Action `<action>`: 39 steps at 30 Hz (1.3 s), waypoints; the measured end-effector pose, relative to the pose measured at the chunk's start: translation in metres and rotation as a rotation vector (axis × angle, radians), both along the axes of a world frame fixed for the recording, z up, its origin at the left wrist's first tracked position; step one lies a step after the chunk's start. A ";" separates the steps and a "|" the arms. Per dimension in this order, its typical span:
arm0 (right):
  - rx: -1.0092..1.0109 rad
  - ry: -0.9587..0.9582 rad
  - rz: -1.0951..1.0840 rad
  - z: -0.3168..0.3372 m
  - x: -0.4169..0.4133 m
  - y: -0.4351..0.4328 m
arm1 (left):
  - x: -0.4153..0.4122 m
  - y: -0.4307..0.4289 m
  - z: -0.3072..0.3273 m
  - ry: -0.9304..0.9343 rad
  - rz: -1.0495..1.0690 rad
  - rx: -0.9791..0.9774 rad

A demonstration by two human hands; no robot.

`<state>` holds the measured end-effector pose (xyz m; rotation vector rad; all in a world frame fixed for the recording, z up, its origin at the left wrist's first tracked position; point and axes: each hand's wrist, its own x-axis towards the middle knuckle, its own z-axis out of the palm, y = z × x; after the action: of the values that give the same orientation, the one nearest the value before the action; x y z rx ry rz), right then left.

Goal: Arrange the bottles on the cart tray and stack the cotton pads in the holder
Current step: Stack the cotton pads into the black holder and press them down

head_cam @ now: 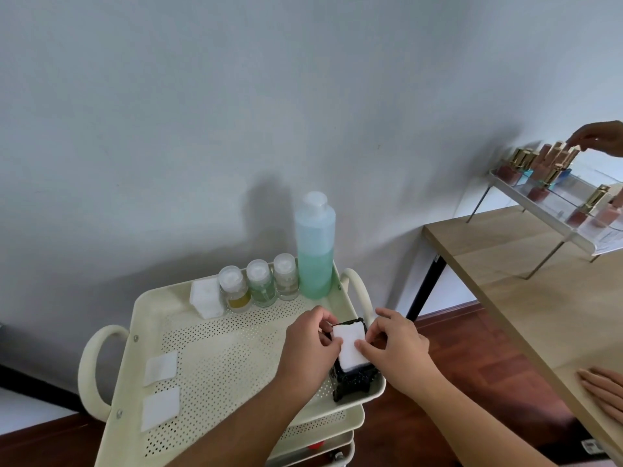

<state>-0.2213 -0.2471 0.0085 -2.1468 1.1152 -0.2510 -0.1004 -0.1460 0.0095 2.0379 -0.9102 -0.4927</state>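
A black holder (354, 379) stands at the right side of the cream cart tray (148, 308). A white cotton pad (350, 345) lies on its top. My left hand (312, 348) pinches the pad's left edge and my right hand (397, 348) pinches its right edge. Two more cotton pads (160, 367) (160, 408) lie flat at the tray's left. A tall blue-green bottle (314, 251) stands at the back right corner, with three small bottles (259, 284) in a row to its left and a small clear box of pads (205, 298) beside them.
The cart has round handles (92, 369) on both ends and lower shelves beneath. A wooden table (526, 281) stands to the right with a clear rack of polish bottles (546, 176). Another person's hands (598, 134) (603, 387) are at the rack and on the table's edge.
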 end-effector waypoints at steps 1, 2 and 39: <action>-0.023 -0.012 0.007 -0.001 0.000 0.000 | 0.000 0.001 -0.002 -0.061 -0.030 0.024; -0.044 -0.027 0.022 -0.003 -0.001 0.001 | 0.000 0.002 -0.004 -0.128 -0.060 0.051; 0.148 -0.117 0.694 -0.057 0.220 0.141 | 0.122 0.198 -0.074 -0.066 0.417 0.445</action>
<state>-0.0018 -0.1058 -0.0490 -2.2085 0.2689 0.0274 0.0215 0.0516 -0.0647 2.5777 -0.4071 -0.4228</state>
